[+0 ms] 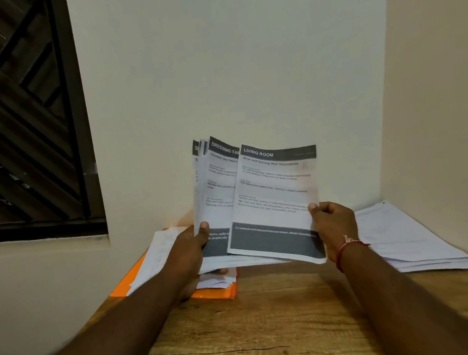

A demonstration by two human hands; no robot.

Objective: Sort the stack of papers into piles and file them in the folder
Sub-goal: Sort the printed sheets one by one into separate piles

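Two hands work above the desk [270, 318]: left hand [196, 245] grips the stack [219, 184], right hand [334, 224] pinches the front sheet [275, 196]. Peel it off alone; read its heading before placing.

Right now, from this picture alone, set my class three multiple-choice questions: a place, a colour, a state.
1. Where does the folder lie?
A) on the left side of the table
B) on the right side of the table
C) on a chair

2. What colour is the folder?
A) blue
B) orange
C) black

3. The sheet headed LIVING ROOM is:
A) flat on the table
B) crumpled
C) held up by the right hand

Answers:
1 A: it lies under papers at the left.
2 B: its orange edges show.
3 C: the right hand pinches its edge, while the left hand grips the stack.
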